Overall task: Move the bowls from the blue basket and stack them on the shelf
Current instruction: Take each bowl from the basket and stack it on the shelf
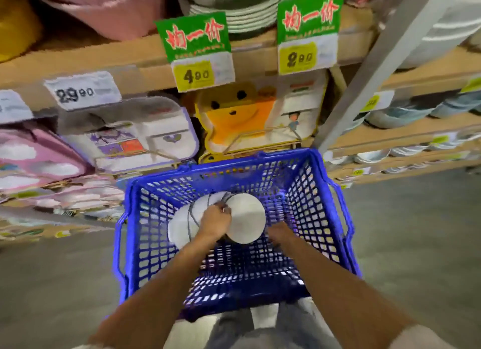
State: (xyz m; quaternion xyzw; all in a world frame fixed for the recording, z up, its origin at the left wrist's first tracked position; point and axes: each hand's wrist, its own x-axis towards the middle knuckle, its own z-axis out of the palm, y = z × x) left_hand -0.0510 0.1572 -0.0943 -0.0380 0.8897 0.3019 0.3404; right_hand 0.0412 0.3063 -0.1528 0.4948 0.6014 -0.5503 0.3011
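A blue plastic basket (322, 200) stands on the floor in front of the shelves. Inside it white bowls lie on their sides: one bowl (247, 218) shows its round base, and more bowls (184, 223) with dark rim lines lie nested to its left. My left hand (216, 219) reaches into the basket and grips the rim of the bowls where they meet. My right hand (279, 235) is low in the basket at the right side of the nearest bowl; the picture is blurred and its fingers are partly hidden, so its hold is unclear.
Wooden shelves (130, 62) rise behind the basket, with green price signs (195, 44), children's trays (145, 137) and stacked plates (242, 12) above. A grey metal post (385, 62) slants at the right. More bowls (390, 117) sit on shelves at right. Grey floor surrounds the basket.
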